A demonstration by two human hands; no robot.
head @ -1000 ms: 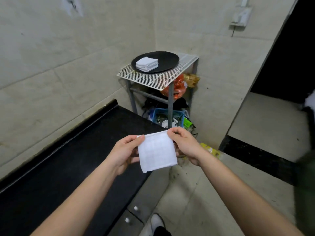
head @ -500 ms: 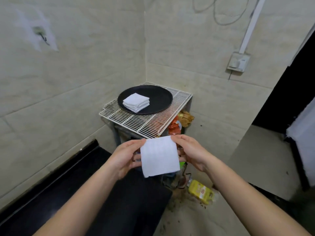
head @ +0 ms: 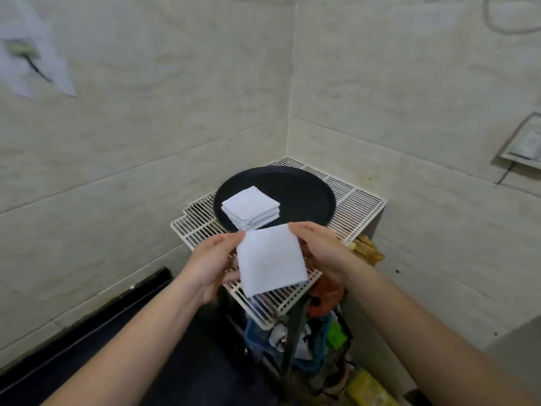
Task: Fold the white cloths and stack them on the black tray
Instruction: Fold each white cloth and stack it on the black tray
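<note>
Left hand [head: 209,266] and right hand [head: 323,250] pinch the folded cloth [head: 270,260], which partly hides the black tray [head: 301,197].

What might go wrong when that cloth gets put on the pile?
The cloth hangs from its top corners, pinched by the left hand and right hand, so it may flop open. The pile sits off-centre near the tray rim; a crooked landing might push it askew or onto the rack.

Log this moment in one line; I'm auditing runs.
left hand + right hand: pinch folded white cloth | cloth stack: on black tray
</note>
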